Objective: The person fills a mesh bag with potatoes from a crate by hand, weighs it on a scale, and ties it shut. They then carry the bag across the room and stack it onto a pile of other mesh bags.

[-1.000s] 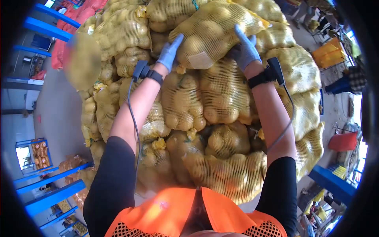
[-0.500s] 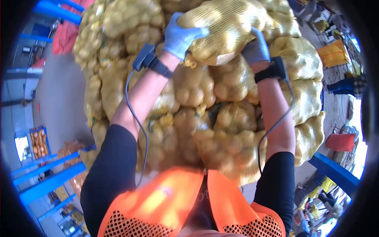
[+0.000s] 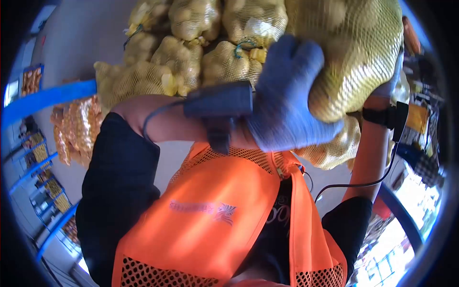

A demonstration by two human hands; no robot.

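Observation:
A large yellow mesh bag of round, potato-like produce (image 3: 358, 52) is held up close to the camera at the upper right. My left hand (image 3: 291, 100), in a blue-grey glove, presses against the bag's left side and lower edge with its fingers curved round it. On the far right side of the bag is my right hand (image 3: 388, 88), mostly hidden behind it, with only part of the glove showing. Behind and left of the held bag lie several similar mesh bags (image 3: 177, 62), some tied with green string.
Blue metal beams run at the left (image 3: 57, 99) and lower right (image 3: 401, 213). Orange-brown mesh sacks (image 3: 79, 126) stand at the left. Farther back at the right are a yellow-orange sack (image 3: 417, 118) and a person's checked clothing (image 3: 427, 167).
The held bag has come nearer and moved to the right, with both hands on it. My left forearm now crosses the view sideways. The view has shifted over the stack.

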